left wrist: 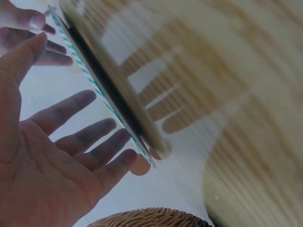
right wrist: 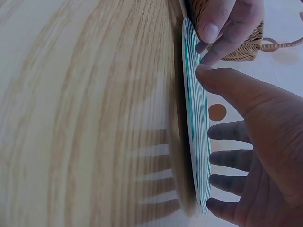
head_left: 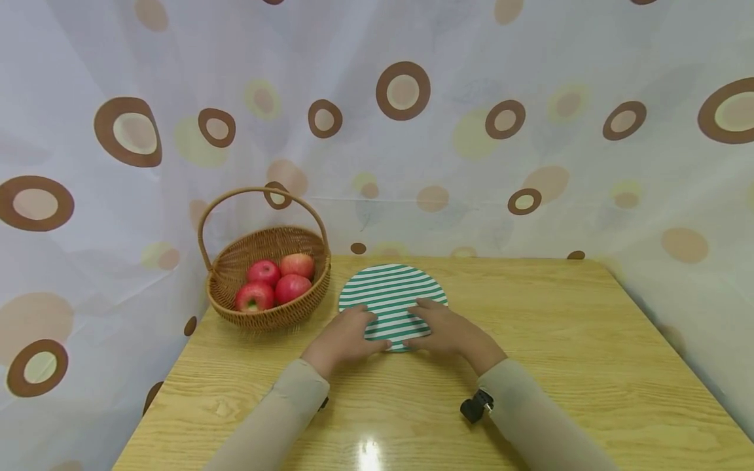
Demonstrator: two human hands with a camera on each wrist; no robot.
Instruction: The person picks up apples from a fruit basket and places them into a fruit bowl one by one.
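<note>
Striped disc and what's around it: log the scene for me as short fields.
disc: round, green-and-white stripes, on the wooden table
left hand: fingers spread at the disc's left side, contact unclear
right hand: fingers spread at its right side, contact unclear
basket: wicker, arched handle, left of the disc
apples: four visible, reddish, inside the basket

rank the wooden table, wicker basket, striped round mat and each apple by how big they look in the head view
1. Wooden table
2. Wicker basket
3. Striped round mat
4. Apples: too alike to rank

The disc [head_left: 393,302] is striped green and white, the apples [head_left: 285,286] mostly red.
</note>
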